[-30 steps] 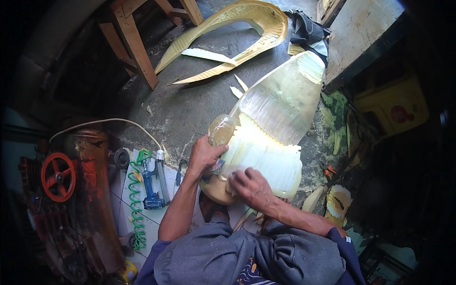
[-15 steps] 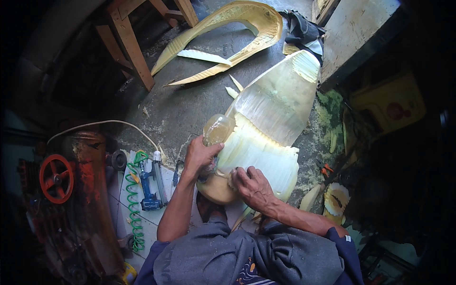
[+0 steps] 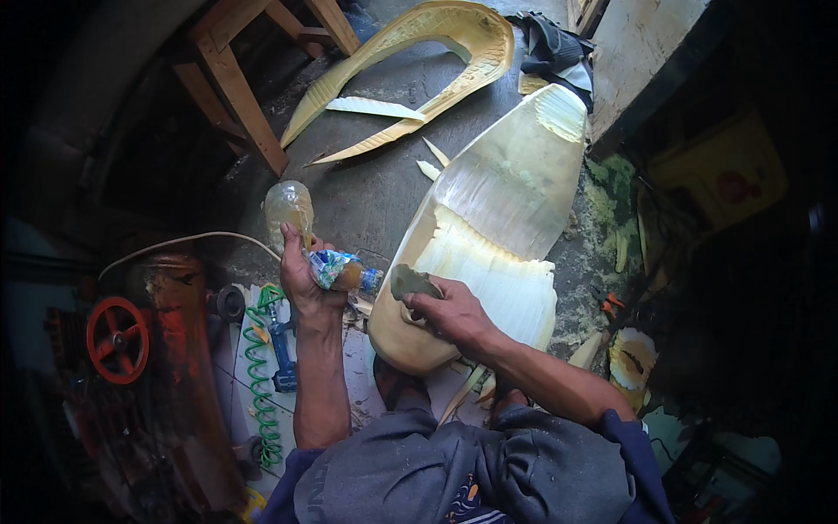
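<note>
My left hand is closed around a clear plastic bottle with a blue patterned label and brownish liquid. The bottle lies tilted, its neck end toward the long form and its rounded end above my fingers. My right hand pinches a small flat grey-green piece, perhaps folded sandpaper. This piece is held over the near left side of a long pale-yellow shaped form. The form lies slanted in front of me, with a smooth tan near end, a ragged-edged light layer across its middle and a greyish far part.
A curved yellow piece lies on the floor beyond. A wooden stand is far left. At left are a machine with a red handwheel, a green coiled hose and a blue tool. Orange-handled pliers lie right.
My left hand has drawn the bottle left, away from the form, and tipped it. My right hand has risen slightly, and the grey-green piece now shows.
</note>
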Demonstrator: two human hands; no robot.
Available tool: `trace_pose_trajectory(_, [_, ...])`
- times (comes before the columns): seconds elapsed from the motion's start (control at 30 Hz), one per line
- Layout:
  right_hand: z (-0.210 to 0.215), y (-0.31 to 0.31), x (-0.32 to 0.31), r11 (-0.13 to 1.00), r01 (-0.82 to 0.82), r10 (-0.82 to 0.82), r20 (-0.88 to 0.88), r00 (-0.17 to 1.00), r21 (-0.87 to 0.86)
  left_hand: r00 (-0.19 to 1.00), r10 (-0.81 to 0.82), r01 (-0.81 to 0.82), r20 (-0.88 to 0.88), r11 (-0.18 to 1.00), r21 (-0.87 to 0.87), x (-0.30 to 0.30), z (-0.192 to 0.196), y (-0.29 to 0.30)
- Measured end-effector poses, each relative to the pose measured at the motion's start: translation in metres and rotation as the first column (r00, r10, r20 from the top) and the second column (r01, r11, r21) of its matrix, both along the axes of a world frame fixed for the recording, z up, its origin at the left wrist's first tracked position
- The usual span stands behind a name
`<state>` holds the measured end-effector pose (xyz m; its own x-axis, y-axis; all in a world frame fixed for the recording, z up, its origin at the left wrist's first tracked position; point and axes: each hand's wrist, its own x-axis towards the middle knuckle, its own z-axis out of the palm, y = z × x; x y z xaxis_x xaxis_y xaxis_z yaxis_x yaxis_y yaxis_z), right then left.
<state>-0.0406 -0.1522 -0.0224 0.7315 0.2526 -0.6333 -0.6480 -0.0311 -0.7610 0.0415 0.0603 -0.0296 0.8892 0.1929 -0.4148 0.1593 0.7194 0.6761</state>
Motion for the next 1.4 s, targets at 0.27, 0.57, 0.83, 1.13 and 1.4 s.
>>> trace_pose_trajectory(0.27, [0.000, 0.013, -0.006, 0.978, 0.118, -0.114, -0.034, 0.993, 0.171, 0.997, 0.024, -0.024, -0.075, 1.000, 0.000, -0.006, 0.002, -0.010])
trace_pose_trajectory(0.57, [-0.017, 0.012, -0.015, 0.898, 0.202, -0.172, -0.109, 0.979, 0.392, 0.995, 0.063, -0.066, -0.073, 0.997, -0.035, -0.011, 0.012, -0.023])
trace_pose_trajectory(0.83, [-0.032, -0.030, -0.021, 0.865, 0.237, -0.215, -0.100, 0.971, 0.442, 0.956, -0.290, 0.217, -0.042, 0.604, 0.767, -0.004, 0.013, -0.039])
trace_pose_trajectory(1.13, [-0.031, -0.080, 0.002, 0.660, 0.177, 0.444, 0.569, 0.692, -0.730, 0.597, -0.709, 0.733, -0.375, 0.291, 0.616, -0.007, -0.037, -0.050])
trace_pose_trajectory(1.4, [-0.039, -0.044, -0.055, 0.614, 0.001, 0.747, 0.582, 0.321, -0.789, 0.724, -0.587, 0.501, -0.363, 0.085, 0.861, -0.015, -0.040, -0.060])
